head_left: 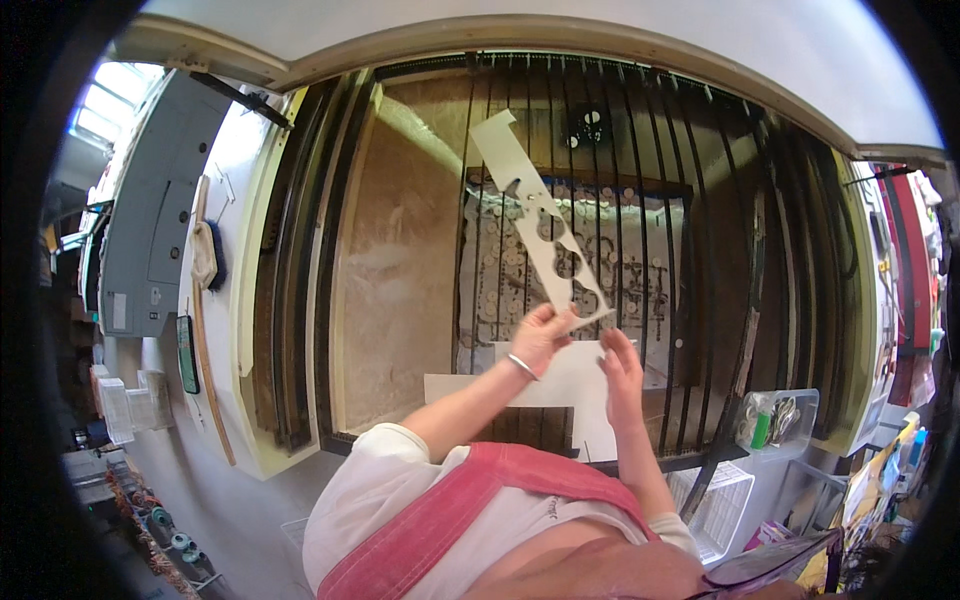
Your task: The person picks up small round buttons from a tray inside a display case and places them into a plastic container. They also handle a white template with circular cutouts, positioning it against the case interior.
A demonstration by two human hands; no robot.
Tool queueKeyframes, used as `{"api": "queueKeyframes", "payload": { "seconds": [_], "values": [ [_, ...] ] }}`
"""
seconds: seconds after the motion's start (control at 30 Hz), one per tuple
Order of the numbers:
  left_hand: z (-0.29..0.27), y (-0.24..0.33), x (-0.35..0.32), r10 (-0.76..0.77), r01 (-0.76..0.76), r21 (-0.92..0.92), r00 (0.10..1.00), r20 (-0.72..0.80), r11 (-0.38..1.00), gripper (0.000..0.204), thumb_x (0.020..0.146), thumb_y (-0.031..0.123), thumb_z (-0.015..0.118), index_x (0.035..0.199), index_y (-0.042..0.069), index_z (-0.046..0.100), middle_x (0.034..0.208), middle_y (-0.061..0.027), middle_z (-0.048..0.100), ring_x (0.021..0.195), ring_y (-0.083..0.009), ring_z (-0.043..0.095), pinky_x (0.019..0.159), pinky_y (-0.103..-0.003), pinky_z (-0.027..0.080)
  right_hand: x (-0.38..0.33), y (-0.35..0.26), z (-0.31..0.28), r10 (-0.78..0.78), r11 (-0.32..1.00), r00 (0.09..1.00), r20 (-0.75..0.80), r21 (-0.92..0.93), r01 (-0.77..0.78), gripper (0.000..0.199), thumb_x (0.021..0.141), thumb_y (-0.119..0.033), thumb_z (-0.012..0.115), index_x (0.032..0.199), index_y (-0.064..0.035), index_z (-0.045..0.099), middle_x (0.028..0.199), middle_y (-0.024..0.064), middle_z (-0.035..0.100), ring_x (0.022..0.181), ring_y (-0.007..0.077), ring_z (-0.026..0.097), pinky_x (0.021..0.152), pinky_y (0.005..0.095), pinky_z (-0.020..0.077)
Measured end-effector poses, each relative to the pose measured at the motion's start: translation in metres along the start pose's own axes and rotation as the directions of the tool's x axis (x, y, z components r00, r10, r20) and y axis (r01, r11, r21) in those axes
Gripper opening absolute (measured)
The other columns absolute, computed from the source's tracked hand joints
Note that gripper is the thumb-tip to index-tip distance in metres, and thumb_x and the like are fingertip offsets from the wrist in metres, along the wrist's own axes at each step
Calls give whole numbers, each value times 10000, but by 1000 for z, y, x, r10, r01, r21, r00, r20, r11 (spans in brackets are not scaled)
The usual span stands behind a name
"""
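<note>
My left hand, with a silver bangle at its wrist, grips the lower end of a long off-white sheet strip. The strip slants up and away to the left over the dark bars, and several rounded cut-outs run along it. Just right of its lower end is my right hand, fingers stretched upward and a small gap from the strip. Beneath both hands lies a white flat sheet with a stepped outline, partly hidden by my left forearm. Small cut shapes lie under the bars.
Dark parallel bars span the machine bed, with a brown panel to the left. A clear plastic box sits at the right front corner, above a white basket. On the left ledge rest a brush and a wooden stick.
</note>
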State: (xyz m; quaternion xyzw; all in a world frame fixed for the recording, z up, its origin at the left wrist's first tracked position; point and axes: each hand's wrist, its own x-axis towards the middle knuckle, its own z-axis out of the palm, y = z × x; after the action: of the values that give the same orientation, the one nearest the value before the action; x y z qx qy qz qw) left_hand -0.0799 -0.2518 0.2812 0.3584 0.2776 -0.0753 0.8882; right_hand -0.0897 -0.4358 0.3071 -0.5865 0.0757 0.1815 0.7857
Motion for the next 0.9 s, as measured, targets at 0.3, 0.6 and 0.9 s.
{"api": "queueKeyframes", "payload": {
  "seconds": [0.3, 0.6, 0.9],
  "values": [
    [-8, 31, 31, 77, -46, 350, 994, -76, 935, 287, 1025, 250, 561, 1259, 83, 571, 1032, -81, 687, 807, -141, 660, 632, -282, 559, 65, -26, 0, 49, 953, 998, -39, 302, -35, 254, 1034, -219, 547, 1026, 4, 669, 993, 127, 702, 860, 247, 712, 770, 384, 621],
    [-115, 220, 135, 455, -248, 542, 842, -289, 803, 430, 1026, 347, 547, 1340, 54, 558, 1159, -66, 630, 702, -128, 611, 541, -259, 516, 113, -96, -51, 50, 997, 999, -9, 54, -50, 291, 1047, -269, 512, 1067, -6, 637, 878, 69, 654, 750, 269, 730, 623, 385, 614],
    [-119, 286, 176, 291, -188, 663, 956, -47, 725, 152, 994, 220, 613, 965, 81, 668, 778, 10, 652, 592, -60, 555, 494, -218, 445, 196, -136, -53, 55, 998, 997, 55, 6, -55, 328, 1057, -278, 494, 1150, 5, 633, 862, 68, 678, 633, 214, 692, 510, 331, 558]
  ]
}}
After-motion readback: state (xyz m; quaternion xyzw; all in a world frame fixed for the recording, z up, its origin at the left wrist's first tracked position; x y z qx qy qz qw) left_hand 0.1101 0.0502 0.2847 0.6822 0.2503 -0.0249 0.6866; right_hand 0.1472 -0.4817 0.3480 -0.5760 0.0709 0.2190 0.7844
